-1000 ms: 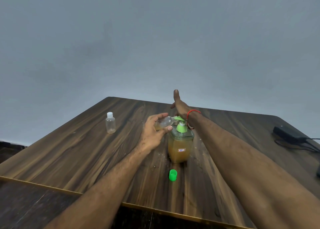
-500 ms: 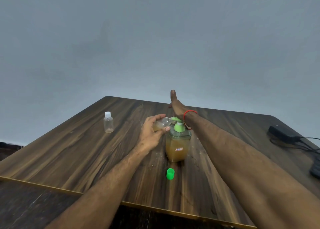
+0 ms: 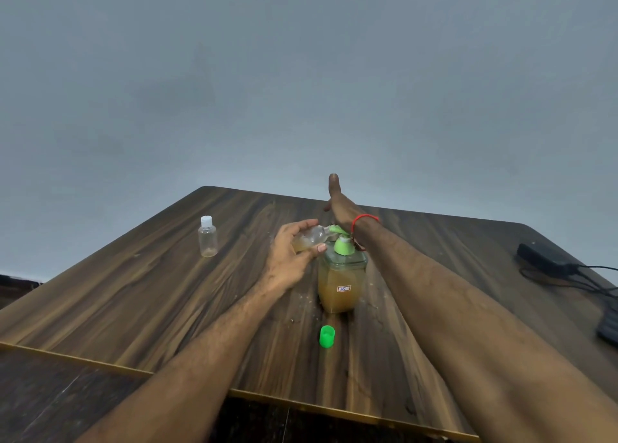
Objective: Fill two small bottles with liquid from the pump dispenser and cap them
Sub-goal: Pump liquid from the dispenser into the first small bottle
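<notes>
Left hand (image 3: 294,255) pinched the small open bottle (image 3: 309,238) between thumb and fingers, tilted, mouth at the green spout of the pump dispenser (image 3: 341,275) mid-bench (image 3: 167,292). Right hand (image 3: 337,205) was flat, fingers straight, heel pressing the pump head. Bottle showed some amber liquid. Second bottle (image 3: 208,238), capped, stood well apart to the left and looked nearly empty. Green cap (image 3: 327,336) lay just in front of the dispenser. Judgement: thin clear plastic, light, squashy, probably slick from the drips around it, so hold it mid-body, gently. Cap is tiny; pinch it by the rim.
</notes>
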